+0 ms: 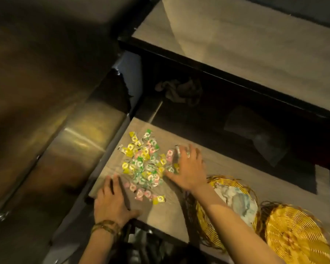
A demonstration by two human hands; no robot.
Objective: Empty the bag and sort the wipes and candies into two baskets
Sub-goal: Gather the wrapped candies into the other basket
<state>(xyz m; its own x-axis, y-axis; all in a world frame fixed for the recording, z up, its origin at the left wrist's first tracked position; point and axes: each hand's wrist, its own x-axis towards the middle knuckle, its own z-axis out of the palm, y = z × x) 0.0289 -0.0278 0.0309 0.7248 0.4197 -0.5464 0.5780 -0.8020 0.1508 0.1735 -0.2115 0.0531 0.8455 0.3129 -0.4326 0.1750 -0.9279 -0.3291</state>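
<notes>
Glossy crinkled candies (145, 164), yellow, green, pink wrappers, heaped on pale woodgrain surface (227, 164); left hand (112, 201) flat, spread, grip empty; right hand (189, 168) spread over heap edge, grip unclear; woven yellow basket (204, 225) holds pale wipes (240, 202); second basket (293, 239) beside it.
</notes>
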